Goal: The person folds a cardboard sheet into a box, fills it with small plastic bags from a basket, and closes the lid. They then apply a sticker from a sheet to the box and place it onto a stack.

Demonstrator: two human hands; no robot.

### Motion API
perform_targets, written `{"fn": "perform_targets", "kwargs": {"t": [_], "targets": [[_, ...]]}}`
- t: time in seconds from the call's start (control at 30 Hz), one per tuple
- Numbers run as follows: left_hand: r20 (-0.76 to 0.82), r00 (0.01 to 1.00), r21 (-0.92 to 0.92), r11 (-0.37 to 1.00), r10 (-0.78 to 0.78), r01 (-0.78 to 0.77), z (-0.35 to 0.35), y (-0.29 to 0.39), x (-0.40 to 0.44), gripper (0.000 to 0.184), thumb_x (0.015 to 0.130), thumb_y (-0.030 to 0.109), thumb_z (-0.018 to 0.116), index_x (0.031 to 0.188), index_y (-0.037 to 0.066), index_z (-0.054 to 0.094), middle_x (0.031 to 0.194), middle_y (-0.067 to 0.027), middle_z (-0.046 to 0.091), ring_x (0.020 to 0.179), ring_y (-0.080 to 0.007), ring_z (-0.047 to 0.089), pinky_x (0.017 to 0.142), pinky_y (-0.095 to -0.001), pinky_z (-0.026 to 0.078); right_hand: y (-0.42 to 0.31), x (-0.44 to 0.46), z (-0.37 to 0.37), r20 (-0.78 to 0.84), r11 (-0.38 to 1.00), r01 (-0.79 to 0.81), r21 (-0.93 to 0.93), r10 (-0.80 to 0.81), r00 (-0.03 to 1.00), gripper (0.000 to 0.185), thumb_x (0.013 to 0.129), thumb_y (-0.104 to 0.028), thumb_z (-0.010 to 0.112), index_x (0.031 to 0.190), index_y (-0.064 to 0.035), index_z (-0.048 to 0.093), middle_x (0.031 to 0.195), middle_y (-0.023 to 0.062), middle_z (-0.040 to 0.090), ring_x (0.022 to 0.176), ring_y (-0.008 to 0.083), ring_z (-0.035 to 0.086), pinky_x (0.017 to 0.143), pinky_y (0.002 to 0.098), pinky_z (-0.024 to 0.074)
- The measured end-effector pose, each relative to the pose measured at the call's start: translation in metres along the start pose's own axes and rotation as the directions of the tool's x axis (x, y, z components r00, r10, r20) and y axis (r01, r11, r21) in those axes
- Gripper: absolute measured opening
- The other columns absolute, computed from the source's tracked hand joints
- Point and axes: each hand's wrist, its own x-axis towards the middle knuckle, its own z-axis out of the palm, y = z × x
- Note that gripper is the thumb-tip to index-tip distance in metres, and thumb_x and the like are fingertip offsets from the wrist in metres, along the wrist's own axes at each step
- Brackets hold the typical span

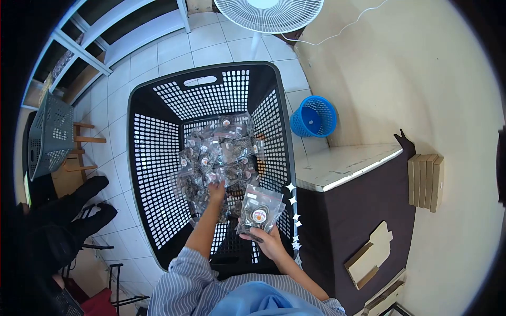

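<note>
A large black basket point(138, 100) stands in front of me, with a pile of small clear plastic bags point(226, 150) inside it. The bags hold dark coiled items, and several carry round white-and-orange stickers. Down in the basket, my left hand point(216, 193) has its fingers closed at a bag on the near part of the pile. My right hand point(268, 241) is higher, by the basket's near right side, gripping a small stack of zip bags point(260, 209). The top one faces up, showing its round sticker and dark coils. The bags' lower edges are partly hidden by my fingers.
A dark-covered table point(363, 221) on the right bears a flat cardboard piece point(371, 255); stacked cardboard boxes point(426, 181) lie beyond. A blue bin point(313, 117) and a white fan point(269, 13) stand ahead. At left are a grey basket point(52, 134) and another person's legs point(79, 216).
</note>
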Motion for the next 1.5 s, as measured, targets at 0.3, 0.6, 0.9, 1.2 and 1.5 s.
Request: {"fn": "perform_targets", "kwargs": {"t": [0.3,0.6,0.9,1.2,1.5], "targets": [[0.143,0.937,-0.226,0.932,0.318,-0.282,0.005,-0.019,0.027,0.023,0.089,0.023,0.052,0.094,0.001,0.056,0.092,-0.0093,0.059,0.079,-0.0152,0.054,0.069,-0.0293,0.044,-0.02,-0.034,-0.003,0.023,0.993,0.119,-0.016,-0.119,0.993,0.047,0.085,-0.007,0.055,0.127,0.0004,0.035,0.117,0.014,0.054,0.101,0.0251,0.059,0.079,0.0429,0.055],[-0.153,0.835,-0.447,0.717,0.528,-0.535,-0.099,0.057,-0.096,0.036,0.094,0.021,0.038,0.124,0.001,0.043,0.118,-0.0131,0.05,0.105,-0.0194,0.05,0.081,-0.0388,0.051,-0.065,-0.106,-0.047,-0.191,0.852,0.52,0.063,-0.501,0.844,0.042,0.086,-0.013,0.056,0.122,0.0015,0.04,0.114,0.0131,0.056,0.098,0.0225,0.059,0.078,0.0387,0.0537],[0.234,0.637,-0.725,0.568,0.734,-0.389,-0.059,0.168,-0.217,0.026,0.093,0.015,0.049,0.117,0.007,0.047,0.11,-0.0048,0.055,0.103,-0.0148,0.052,0.082,-0.0326,0.047,-0.071,-0.218,-0.17,-0.661,0.652,0.708,-0.272,-0.661,0.355,0.031,0.085,-0.016,0.061,0.11,-0.0022,0.05,0.095,0.0072,0.061,0.081,0.0159,0.061,0.061,0.0304,0.0528],[0.743,0.345,-0.536,0.819,0.573,-0.204,0.121,0.144,-0.304,0.017,0.093,0.02,0.049,0.102,0.007,0.041,0.109,-0.0127,0.051,0.094,-0.0233,0.058,0.078,-0.0405,0.054,-0.068,-0.27,-0.255,-0.752,0.819,0.339,-0.464,-0.566,0.339,0.044,0.072,-0.027,0.073,0.105,-0.0022,0.056,0.089,0.0065,0.063,0.076,0.0118,0.06,0.049,0.0246,0.0489],[0.234,0.051,-0.216,0.103,0.971,-0.971,0.122,0.13,-0.382,0.059,0.071,0.013,0.067,0.119,-0.001,0.035,0.125,-0.0206,0.037,0.118,-0.0349,0.034,0.1,-0.0432,0.025,-0.074,-0.281,-0.261,-0.644,0.595,-0.247,-0.765,-0.718,0.266,0.078,0.055,-0.044,0.082,0.107,0.0043,0.05,0.092,0.0234,0.064,0.09,0.0366,0.063,0.078,0.0416,0.0494]]}}
